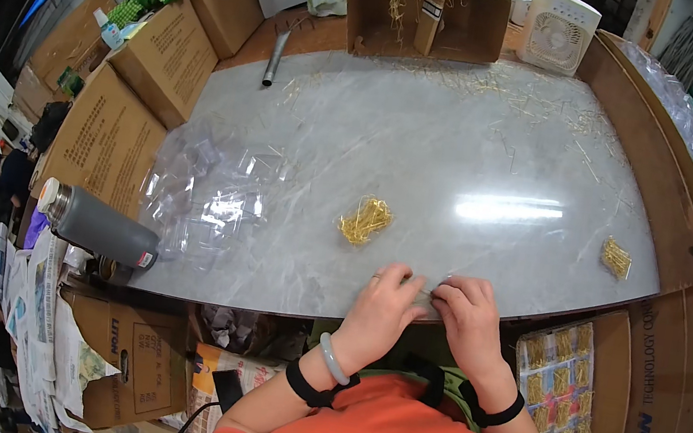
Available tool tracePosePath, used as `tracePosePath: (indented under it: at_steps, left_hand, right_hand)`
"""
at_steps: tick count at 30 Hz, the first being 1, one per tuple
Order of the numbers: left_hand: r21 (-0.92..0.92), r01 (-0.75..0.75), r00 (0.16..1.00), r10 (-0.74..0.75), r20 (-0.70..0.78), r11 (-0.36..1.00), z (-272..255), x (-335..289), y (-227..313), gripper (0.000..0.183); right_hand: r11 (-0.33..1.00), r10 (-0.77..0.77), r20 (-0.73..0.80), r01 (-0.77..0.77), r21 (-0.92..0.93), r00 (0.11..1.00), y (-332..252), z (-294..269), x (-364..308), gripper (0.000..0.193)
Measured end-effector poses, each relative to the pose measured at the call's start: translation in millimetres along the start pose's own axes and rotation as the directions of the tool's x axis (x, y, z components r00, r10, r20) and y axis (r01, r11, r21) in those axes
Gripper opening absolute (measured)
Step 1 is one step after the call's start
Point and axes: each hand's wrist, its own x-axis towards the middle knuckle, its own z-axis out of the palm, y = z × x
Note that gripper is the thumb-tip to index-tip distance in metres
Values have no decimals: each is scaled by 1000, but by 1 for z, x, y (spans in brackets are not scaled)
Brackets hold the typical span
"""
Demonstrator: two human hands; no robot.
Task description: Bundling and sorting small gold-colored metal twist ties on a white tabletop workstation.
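Observation:
Close together at the front edge of the grey table [333,125], my left hand [387,303] and my right hand [465,310] have their fingers bent and thumbs drawn in. Something small, perhaps clear, seems to be between them, but I cannot make out what it is. Just beyond my left hand lies a small heap of gold-coloured wire pins [365,221]. Off to the right, near the table's edge, sits a second, smaller bundle of gold pins [615,258]. Many clear plastic pieces [207,187], possibly small bags, are spread over the table's left side.
A grey bottle [108,226] leans at the front left. Cardboard boxes [169,56] line the left side. At the back are an open carton [385,21] with gold pins on top, a white fan [557,33] and a metal tube [276,58]. Loose pins lie scattered at the back right.

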Motion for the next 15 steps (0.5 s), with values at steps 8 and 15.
tracePosePath:
  at_steps: [8,15]
  left_hand:
    - [52,-24,1000,24,8,998,11,-8,-6,29]
    - [74,-22,998,26,-51,997,15,-6,5,30]
  right_hand:
    - [995,90,-16,-89,41,996,-1,-12,-12,37]
    - [990,35,-64,-44,-137,997,5,-10,-28,44]
